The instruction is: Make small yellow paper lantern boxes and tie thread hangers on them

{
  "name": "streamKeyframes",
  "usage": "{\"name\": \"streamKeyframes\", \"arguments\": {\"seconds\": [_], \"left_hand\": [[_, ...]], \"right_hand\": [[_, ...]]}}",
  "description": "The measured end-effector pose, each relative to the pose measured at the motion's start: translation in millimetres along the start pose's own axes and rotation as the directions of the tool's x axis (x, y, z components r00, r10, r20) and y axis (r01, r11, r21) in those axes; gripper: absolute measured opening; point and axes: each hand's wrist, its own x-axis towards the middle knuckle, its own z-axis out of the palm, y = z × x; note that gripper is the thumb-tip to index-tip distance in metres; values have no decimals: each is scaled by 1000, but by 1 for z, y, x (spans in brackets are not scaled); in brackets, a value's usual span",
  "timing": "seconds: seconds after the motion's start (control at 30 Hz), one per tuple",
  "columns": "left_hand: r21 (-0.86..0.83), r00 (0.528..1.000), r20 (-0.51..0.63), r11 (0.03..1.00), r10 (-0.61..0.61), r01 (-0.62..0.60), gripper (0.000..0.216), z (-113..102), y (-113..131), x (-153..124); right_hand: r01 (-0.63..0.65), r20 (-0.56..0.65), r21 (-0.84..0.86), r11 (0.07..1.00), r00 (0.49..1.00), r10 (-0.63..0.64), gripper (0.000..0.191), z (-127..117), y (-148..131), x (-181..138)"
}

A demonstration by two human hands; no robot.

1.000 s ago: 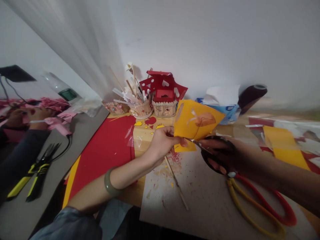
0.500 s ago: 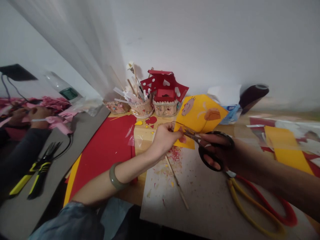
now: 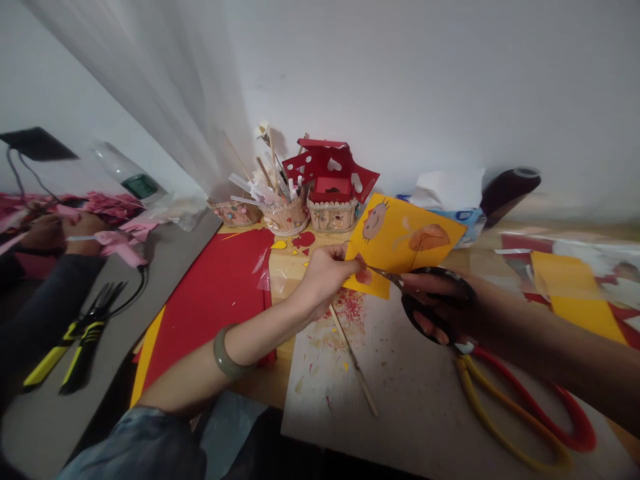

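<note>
My left hand [image 3: 325, 275] pinches the lower left edge of a yellow paper sheet [image 3: 405, 241] that carries a drawn face and an orange shape. It is held up above the table. My right hand [image 3: 453, 312] grips black-handled scissors [image 3: 425, 300], fingers through the loops, with the blades reaching into the paper's lower edge beside my left fingers. A green bangle [image 3: 226, 353] sits on my left wrist.
Craft-stick baskets and a red paper house [image 3: 327, 180] stand at the back by the wall. A red sheet [image 3: 210, 300] lies left, a thin stick [image 3: 353, 360] and red and yellow cords [image 3: 525, 420] on the white mat. Another person's hands [image 3: 65, 230] work pink paper at far left.
The yellow sheet has turned and tilted so the drawn face shows. The scissors have shifted along the paper's lower edge, and both hands have stayed close together.
</note>
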Motion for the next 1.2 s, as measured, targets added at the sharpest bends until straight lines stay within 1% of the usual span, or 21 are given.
{"name": "streamKeyframes", "arguments": {"seconds": [0.17,0.27,0.37,0.67,0.87,1.2], "left_hand": [[12,1000,17,1000,-4,4,12,-1,0,-1],[-6,1000,21,1000,-2,2,10,0,0,0],[-17,1000,26,1000,5,-5,8,0,-1,0],[4,1000,28,1000,9,-9,11,-2,-1,0],[-5,1000,26,1000,-11,11,9,-2,0,-1],[-38,999,45,999,7,-6,8,-3,-2,-1]], "right_hand": [[9,12,7,1000,1000,-9,34,-2,1,-1],[-6,8,-1,1000,1000,6,32,-2,1,-1],[-7,4,-3,1000,1000,7,35,-2,1,-1],[-18,-24,-21,1000,1000,18,39,-2,-1,-2],[4,-17,-23,1000,1000,-4,36,-2,1,0],[0,-9,-12,1000,1000,0,35,-3,2,0]]}}
